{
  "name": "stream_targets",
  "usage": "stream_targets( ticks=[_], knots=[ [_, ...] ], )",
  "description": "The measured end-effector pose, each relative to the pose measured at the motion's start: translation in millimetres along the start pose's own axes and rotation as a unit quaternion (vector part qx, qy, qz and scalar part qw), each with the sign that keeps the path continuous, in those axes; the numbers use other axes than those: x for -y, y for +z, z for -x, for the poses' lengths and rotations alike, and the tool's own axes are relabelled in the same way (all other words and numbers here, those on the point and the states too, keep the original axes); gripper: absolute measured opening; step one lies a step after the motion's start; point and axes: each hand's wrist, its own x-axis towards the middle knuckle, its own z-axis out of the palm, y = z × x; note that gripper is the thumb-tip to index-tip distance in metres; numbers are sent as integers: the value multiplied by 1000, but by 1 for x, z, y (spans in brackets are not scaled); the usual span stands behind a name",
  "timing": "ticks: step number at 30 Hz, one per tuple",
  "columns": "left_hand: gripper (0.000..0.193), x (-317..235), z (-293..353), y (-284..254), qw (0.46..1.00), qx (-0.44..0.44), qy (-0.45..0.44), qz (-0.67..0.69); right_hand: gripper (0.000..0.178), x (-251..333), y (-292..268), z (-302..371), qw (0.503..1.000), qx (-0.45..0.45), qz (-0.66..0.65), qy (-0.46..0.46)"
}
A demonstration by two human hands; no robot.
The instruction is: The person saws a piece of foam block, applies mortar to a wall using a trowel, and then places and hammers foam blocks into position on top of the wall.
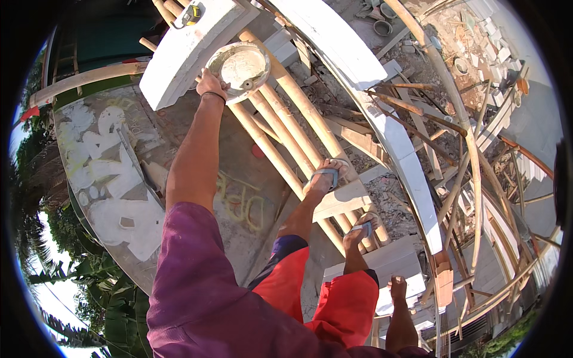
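My left hand (213, 83), with a dark band at the wrist, grips the left rim of a round basin (267, 74). Pale, wet-looking mortar (242, 67) lies inside the basin, which sits at the upper end of several bamboo poles (280, 116) beside a white block (190, 51). Low on the right, my right hand (399, 287) has its fingers curled in, close to a pale block (397, 259); whatever it may hold is hidden. My sandalled feet (328, 173) stand on the poles, near a short board (341, 200) laid across them.
A yellow and black tape measure (192, 14) rests on the white block. To my right curves a white wall top (406, 173). Beyond it are rubble, buckets (382, 28) and bamboo scaffolding (471, 149). Far below on the left is a concrete surface (197, 173) with white patches.
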Motion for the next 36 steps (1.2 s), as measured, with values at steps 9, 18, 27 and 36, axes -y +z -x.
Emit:
stream_targets(
  ticks=[9,18,27,36],
  knots=[
    [34,29,126,-52,999,22,-40,5,29,-63,-56,0,997,3,-77,-25],
    [38,150,259,-63,996,38,-68,-49,25,-121,-168,-6,986,-44,-103,-122],
    [29,236,308,-120,996,49,-56,-52,27,4,-124,39,965,-14,19,-262],
    [33,295,294,-156,995,91,-20,-42,38,199,55,46,867,28,134,-480]
  ],
)
